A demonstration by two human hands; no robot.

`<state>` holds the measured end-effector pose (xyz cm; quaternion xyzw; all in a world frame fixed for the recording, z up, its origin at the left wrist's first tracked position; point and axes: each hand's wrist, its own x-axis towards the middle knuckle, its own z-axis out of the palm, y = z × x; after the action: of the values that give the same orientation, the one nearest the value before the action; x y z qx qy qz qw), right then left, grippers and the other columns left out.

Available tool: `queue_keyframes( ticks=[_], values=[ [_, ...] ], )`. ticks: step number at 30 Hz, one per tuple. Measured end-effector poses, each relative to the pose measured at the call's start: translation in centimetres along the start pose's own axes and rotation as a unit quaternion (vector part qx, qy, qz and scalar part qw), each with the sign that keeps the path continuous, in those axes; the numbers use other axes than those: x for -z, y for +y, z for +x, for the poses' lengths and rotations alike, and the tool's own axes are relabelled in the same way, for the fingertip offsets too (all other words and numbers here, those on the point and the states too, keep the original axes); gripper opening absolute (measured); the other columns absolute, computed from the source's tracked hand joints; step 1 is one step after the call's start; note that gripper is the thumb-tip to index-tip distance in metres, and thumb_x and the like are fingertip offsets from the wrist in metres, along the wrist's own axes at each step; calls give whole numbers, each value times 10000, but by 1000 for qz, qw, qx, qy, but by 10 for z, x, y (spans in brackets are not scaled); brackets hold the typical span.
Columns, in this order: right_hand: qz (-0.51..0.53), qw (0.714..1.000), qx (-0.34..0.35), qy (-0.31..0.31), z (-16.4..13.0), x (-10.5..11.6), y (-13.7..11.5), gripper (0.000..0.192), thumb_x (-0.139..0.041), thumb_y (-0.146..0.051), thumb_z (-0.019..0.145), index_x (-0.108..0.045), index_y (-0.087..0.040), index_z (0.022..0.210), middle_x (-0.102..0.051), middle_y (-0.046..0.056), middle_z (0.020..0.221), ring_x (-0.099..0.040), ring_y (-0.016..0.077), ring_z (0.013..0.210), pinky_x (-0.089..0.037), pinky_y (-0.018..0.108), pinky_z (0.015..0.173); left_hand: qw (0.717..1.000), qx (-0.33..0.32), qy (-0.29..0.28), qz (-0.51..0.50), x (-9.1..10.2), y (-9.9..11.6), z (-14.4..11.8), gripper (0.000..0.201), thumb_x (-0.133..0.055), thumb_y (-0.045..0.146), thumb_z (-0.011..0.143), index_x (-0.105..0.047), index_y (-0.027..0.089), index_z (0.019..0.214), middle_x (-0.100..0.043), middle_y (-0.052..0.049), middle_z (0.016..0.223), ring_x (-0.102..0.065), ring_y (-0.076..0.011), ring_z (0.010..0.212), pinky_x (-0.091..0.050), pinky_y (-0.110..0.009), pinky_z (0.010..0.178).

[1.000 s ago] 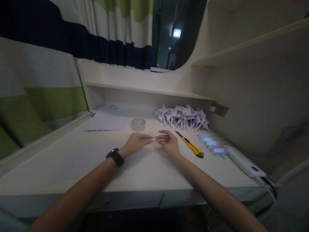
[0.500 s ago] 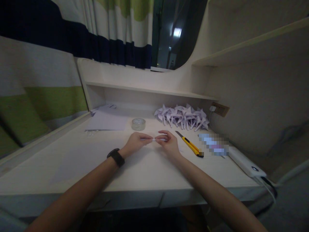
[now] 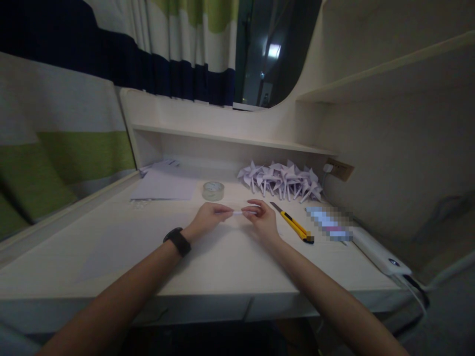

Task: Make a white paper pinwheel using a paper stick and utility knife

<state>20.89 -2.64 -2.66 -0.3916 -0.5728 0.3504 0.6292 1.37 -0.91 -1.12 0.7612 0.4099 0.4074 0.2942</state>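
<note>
Between my two hands runs a thin white rolled paper stick (image 3: 237, 213), held level just above the desk. My left hand (image 3: 211, 216), with a black watch at the wrist, pinches its left end. Thumb and fingers of my right hand (image 3: 262, 217) close on the right end. Behind the hands stands a roll of clear tape (image 3: 213, 191). A yellow utility knife (image 3: 293, 223) lies right of my right hand, its blade out and pointing away. Several white paper pinwheels (image 3: 281, 179) are heaped at the back.
A stack of white paper (image 3: 165, 184) lies at the back left, with small pale bits by its front edge. One pale sheet (image 3: 122, 247) is on the desk (image 3: 230, 269) at left. A blurred phone-like object (image 3: 328, 223) and a white power strip (image 3: 380, 249) are at right.
My hands have drawn slightly apart along the paper stick, so more of it shows between the fingertips. The tape, knife and pinwheels have stayed where they were.
</note>
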Motion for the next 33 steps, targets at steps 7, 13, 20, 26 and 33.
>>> queue_keyframes(
  ticks=[7, 13, 20, 26, 33],
  values=[
    [-14, 1000, 1, -8, 0, 1, 4, 399, -753, -257, 628, -606, -204, 995, -742, 56, 790, -668, 195, 673, -453, 277, 576, 999, 18, -19, -36, 0, 4, 0, 261, -639, 344, 773, -753, 110, 747, -638, -35, 582, -532, -129, 543, -397, -237, 555],
    [-92, 993, 74, 0, -2, 4, -5, 333, -744, -279, 683, -640, -223, 994, -733, 64, 914, -674, 230, 848, -496, 360, 772, 998, 31, -12, -53, -1, 4, 0, 236, -652, 328, 753, -746, 112, 735, -637, -36, 565, -539, -132, 536, -388, -231, 535],
    [-173, 968, 172, -55, 2, 8, -14, 86, -740, -309, 723, -718, -226, 715, -701, 64, 833, -627, 231, 874, -449, 397, 878, 997, 55, -43, -31, -1, 2, 0, 229, -650, 299, 762, -752, 94, 749, -669, -56, 576, -551, -135, 509, -399, -235, 522],
    [-134, 978, 115, -113, 0, 6, -12, 108, -754, -325, 697, -728, -221, 680, -682, 62, 838, -626, 212, 843, -460, 365, 842, 996, 45, -62, -34, -2, 3, 0, 207, -635, 276, 780, -745, 110, 722, -673, -51, 578, -553, -131, 515, -407, -234, 527],
    [-136, 980, 71, -127, -4, 3, -11, 111, -786, -308, 638, -721, -222, 663, -682, 78, 936, -632, 233, 908, -483, 363, 822, 993, 37, -93, -59, -1, 7, -2, 204, -633, 252, 787, -765, 97, 807, -662, -53, 559, -545, -136, 517, -412, -247, 536]
  ],
)
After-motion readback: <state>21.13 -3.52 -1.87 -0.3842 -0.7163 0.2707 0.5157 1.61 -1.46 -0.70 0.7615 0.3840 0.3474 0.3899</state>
